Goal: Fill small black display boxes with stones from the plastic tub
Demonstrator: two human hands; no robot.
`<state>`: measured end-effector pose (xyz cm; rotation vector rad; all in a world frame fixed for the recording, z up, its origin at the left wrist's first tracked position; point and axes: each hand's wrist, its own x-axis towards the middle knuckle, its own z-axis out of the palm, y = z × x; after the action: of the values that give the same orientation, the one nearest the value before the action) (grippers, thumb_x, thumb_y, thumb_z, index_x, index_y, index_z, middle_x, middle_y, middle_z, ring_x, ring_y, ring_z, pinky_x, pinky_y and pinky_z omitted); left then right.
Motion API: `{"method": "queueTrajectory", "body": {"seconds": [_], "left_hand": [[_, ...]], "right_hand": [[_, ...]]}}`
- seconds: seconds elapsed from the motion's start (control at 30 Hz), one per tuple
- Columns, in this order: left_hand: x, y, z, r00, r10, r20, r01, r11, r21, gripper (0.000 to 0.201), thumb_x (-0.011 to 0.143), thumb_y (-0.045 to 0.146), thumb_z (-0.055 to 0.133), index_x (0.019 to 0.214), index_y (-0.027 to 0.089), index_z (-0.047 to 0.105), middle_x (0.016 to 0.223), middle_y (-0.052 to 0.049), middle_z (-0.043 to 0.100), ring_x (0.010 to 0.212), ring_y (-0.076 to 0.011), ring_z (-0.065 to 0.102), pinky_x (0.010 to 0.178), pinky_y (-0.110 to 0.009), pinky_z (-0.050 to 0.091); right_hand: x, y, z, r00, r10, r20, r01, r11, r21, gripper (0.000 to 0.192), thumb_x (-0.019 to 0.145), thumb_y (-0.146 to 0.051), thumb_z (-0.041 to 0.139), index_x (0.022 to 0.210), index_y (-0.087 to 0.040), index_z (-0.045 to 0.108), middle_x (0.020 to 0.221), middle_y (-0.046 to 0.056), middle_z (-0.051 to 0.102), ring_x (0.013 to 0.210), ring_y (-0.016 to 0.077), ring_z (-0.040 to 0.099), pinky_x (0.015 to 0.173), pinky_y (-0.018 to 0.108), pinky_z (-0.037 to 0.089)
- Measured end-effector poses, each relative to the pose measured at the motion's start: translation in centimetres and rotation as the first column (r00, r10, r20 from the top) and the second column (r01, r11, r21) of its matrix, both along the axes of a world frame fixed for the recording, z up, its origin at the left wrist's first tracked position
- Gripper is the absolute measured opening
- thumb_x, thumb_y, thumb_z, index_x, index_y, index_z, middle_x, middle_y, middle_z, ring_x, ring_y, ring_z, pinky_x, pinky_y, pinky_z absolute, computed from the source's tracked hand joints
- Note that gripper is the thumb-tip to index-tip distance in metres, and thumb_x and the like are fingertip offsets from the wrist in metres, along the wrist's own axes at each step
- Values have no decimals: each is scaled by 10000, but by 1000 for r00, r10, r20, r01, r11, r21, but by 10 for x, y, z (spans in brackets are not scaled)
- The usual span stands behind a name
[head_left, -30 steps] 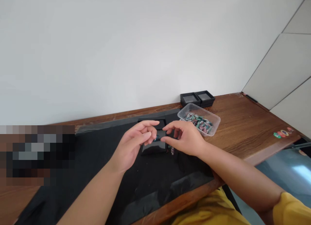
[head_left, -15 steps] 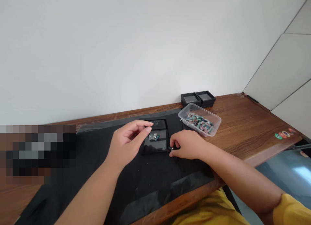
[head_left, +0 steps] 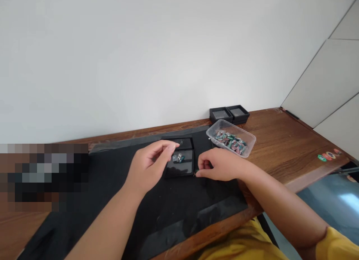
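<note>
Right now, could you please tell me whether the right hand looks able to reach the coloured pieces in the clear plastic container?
Probably yes: the clear plastic container is open-topped and just beyond the right hand, with nothing covering the coloured pieces inside; only the container's side seems in the way.

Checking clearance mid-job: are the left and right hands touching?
Apart. The head view shows the left hand and right hand with a gap between them, where part of the black tray shows.
</note>
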<state>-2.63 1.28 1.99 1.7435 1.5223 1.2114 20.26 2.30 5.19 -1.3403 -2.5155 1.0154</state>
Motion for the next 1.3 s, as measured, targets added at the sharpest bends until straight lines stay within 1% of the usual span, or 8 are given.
{"method": "queueTrajectory", "body": {"seconds": [0.13, 0.27, 0.37, 0.43, 0.5, 0.63, 0.8, 1.3], "left_hand": [[-11, 7, 2, 941, 255, -221, -278, 957, -78, 306, 818, 554, 610, 816, 266, 713, 709, -1, 704, 681, -219, 603, 623, -321, 423], [-28, 18, -3, 907, 284, -310, -344, 926, -156, 380, 826, 589, 561, 638, 259, 591, 570, 7, 592, 581, -207, 537, 562, -326, 378], [-37, 25, -14, 923, 219, -316, -280, 946, -163, 338, 776, 590, 614, 707, 260, 600, 615, 9, 609, 610, -213, 573, 584, -326, 426], [-38, 29, -22, 949, 184, -258, -215, 972, -98, 448, 724, 593, 675, 1013, 251, 686, 922, -46, 746, 858, -267, 685, 721, -348, 513], [-35, 33, -30, 965, 122, -231, -147, 985, -95, 582, 761, 624, 643, 1204, 248, 682, 1172, -93, 758, 1072, -311, 691, 829, -375, 544], [-29, 38, -38, 976, 22, -215, -53, 989, -142, 574, 862, 678, 493, 1120, 239, 759, 1208, -90, 785, 1173, -332, 686, 950, -402, 552], [-29, 39, -37, 972, -56, -228, 24, 990, -141, 558, 871, 676, 512, 1080, 245, 799, 1235, -60, 786, 1214, -324, 687, 1062, -407, 514], [-27, 31, -31, 949, -24, -315, -27, 987, -157, 561, 893, 685, 476, 1092, 273, 801, 1237, -47, 786, 1187, -331, 698, 972, -380, 542]], "right_hand": [[-3, 6, -11, 984, -41, -176, 39, 999, -15, 160, 901, -228, 719, 780, -176, 627, 702, -42, 608, 633, 98, 526, 621, 239, 369], [-10, 13, -28, 959, -119, -257, 125, 992, 6, 175, 970, -285, 642, 835, -186, 592, 711, -46, 569, 665, 112, 519, 612, 240, 348], [-17, 15, -36, 965, -137, -225, 147, 989, 28, 181, 1001, -300, 605, 861, -191, 570, 716, -47, 556, 680, 119, 514, 621, 246, 333], [-22, 15, -38, 974, -132, -185, 142, 989, 45, 183, 1011, -308, 597, 872, -192, 573, 719, -44, 564, 686, 122, 520, 625, 248, 321], [-27, 15, -39, 983, -129, -131, 138, 989, 58, 191, 1011, -326, 603, 873, -194, 587, 711, -42, 570, 677, 122, 520, 623, 250, 301], [-33, 16, -39, 987, -159, -18, 159, 985, 59, 218, 1003, -362, 621, 856, -201, 619, 728, -28, 603, 687, 128, 529, 623, 253, 284], [-33, 17, -36, 985, -168, 42, 164, 983, 80, 159, 1021, -311, 582, 934, -201, 658, 853, 9, 689, 798, 152, 589, 660, 256, 316], [-39, 12, -36, 962, -232, 146, 204, 962, 183, 222, 1050, -381, 511, 1051, -248, 689, 1041, 54, 765, 974, 221, 690, 736, 291, 389]]}}
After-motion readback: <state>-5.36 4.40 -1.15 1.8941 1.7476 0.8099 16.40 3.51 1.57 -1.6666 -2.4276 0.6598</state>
